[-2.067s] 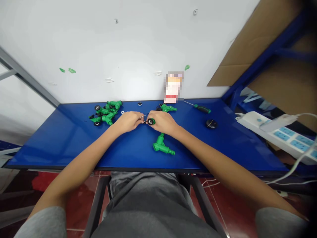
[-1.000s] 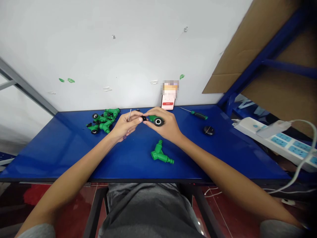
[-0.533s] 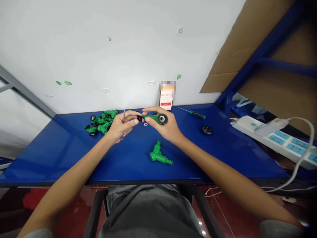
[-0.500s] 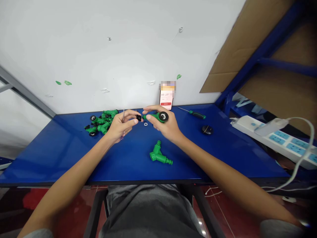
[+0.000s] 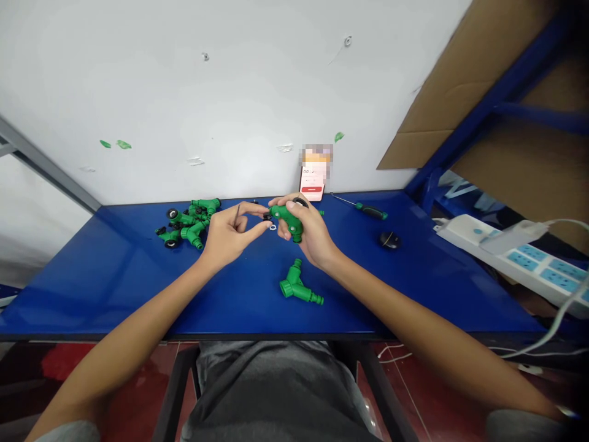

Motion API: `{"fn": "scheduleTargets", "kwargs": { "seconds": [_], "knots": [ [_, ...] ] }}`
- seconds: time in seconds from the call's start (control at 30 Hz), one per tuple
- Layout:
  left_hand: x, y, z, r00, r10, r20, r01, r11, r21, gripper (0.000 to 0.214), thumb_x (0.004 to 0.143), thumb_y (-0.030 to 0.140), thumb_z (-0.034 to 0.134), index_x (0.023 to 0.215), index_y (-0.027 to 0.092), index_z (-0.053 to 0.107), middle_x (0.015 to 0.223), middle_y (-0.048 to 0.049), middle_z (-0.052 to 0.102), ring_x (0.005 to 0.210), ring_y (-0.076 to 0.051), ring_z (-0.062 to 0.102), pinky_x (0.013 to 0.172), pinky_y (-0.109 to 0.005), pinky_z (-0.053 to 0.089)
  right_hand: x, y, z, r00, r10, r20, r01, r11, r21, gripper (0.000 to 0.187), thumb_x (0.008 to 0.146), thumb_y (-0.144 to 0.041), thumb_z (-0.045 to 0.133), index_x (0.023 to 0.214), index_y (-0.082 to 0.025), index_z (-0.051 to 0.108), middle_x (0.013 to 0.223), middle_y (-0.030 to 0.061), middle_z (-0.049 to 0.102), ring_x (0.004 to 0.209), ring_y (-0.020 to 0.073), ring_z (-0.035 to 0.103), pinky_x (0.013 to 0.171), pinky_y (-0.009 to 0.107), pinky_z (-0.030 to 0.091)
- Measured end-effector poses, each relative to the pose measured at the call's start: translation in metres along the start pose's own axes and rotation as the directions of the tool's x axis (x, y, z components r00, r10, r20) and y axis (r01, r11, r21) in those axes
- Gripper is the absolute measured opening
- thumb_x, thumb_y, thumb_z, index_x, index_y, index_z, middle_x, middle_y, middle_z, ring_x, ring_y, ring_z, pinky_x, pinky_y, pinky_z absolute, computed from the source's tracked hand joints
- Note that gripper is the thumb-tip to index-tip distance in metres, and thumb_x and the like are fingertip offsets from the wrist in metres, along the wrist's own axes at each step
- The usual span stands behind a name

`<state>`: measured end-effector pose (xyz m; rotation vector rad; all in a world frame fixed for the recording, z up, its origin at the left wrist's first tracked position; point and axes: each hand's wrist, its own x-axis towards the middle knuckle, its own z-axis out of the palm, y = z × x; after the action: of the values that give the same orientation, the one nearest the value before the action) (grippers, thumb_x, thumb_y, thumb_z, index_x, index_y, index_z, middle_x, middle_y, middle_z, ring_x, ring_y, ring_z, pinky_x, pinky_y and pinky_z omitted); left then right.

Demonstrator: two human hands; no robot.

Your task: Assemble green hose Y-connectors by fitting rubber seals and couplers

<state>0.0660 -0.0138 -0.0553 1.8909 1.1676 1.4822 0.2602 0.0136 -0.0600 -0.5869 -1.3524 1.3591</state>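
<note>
The right hand is clasping a green plastic Y hose connector above the blue table, while the left hand is pinching a thin pin, its fingertips reaching just beside a small black fitting.

A small assembly workshop: blue metal workbench (screwdriver included), bare white wall, and a power strip beside it.

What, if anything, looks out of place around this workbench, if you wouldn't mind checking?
Small green scraps cling to the white wall above the blue table, which looks odd, and a small pale ring lies loose on the table.
</note>
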Motion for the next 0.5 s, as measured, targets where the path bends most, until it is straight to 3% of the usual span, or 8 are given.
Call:
{"fn": "scheduleTargets", "kwargs": {
  "seconds": [0.1,0.2,0.3,0.43,0.5],
  "knots": [
    [-0.0009,-0.0003,0.0006,0.998,0.056,-0.006,-0.055,0.997,0.050,0.024,0.088,0.037,0.088,0.104,0.020,0.084,0.057,0.0078,0.050,0.050,-0.007,0.022,0.050,-0.026,0.019,-0.0002,0.0059,-0.0014,0.999,-0.031,0.023,0.031,0.999,0.016,0.040,0.096,-0.064,0.075,0.102,-0.027,0.063,0.078,-0.0040,0.061,0.055,0.0117,0.052,0.058,0.030,0.044],
    [-0.0002,-0.0017,0.0002,0.999,0.044,0.000,-0.044,0.998,0.051,0.027,0.089,0.040,0.087,0.106,0.020,0.084,0.057,0.0076,0.052,0.050,-0.007,0.022,0.050,-0.026,0.018,-0.0007,0.0068,-0.0015,0.998,-0.055,0.039,0.054,0.998,0.018,0.038,0.097,-0.062,0.077,0.102,-0.027,0.063,0.072,-0.0060,0.055,0.056,0.0124,0.053,0.058,0.030,0.044],
    [0.0003,-0.0028,0.0002,0.999,0.040,0.015,-0.041,0.998,0.040,0.028,0.089,0.041,0.087,0.107,0.020,0.084,0.057,0.0081,0.051,0.049,-0.007,0.022,0.050,-0.026,0.019,-0.0013,0.0054,-0.0005,0.997,-0.069,0.042,0.069,0.998,0.002,0.038,0.098,-0.063,0.076,0.103,-0.027,0.063,0.071,-0.0065,0.052,0.056,0.0128,0.052,0.059,0.031,0.044],
    [-0.0008,-0.0018,0.0013,0.998,0.063,0.000,-0.062,0.997,0.037,0.027,0.089,0.040,0.087,0.106,0.019,0.084,0.066,0.0056,0.062,0.050,-0.007,0.023,0.050,-0.026,0.021,-0.0028,0.0060,0.0004,0.996,-0.077,0.051,0.079,0.996,-0.047,0.040,0.099,-0.066,0.073,0.107,-0.028,0.062,0.077,-0.0053,0.055,0.060,0.0132,0.054,0.062,0.032,0.046],
    [-0.0017,-0.0008,0.0017,0.997,0.076,-0.020,-0.075,0.996,0.057,0.026,0.090,0.040,0.087,0.105,0.019,0.084,0.063,0.0068,0.059,0.050,-0.007,0.023,0.051,-0.026,0.023,-0.0035,0.0073,0.0004,0.994,-0.087,0.060,0.091,0.994,-0.066,0.041,0.100,-0.067,0.072,0.108,-0.028,0.062,0.082,-0.0042,0.057,0.062,0.0133,0.054,0.064,0.032,0.047]
  ]
}}
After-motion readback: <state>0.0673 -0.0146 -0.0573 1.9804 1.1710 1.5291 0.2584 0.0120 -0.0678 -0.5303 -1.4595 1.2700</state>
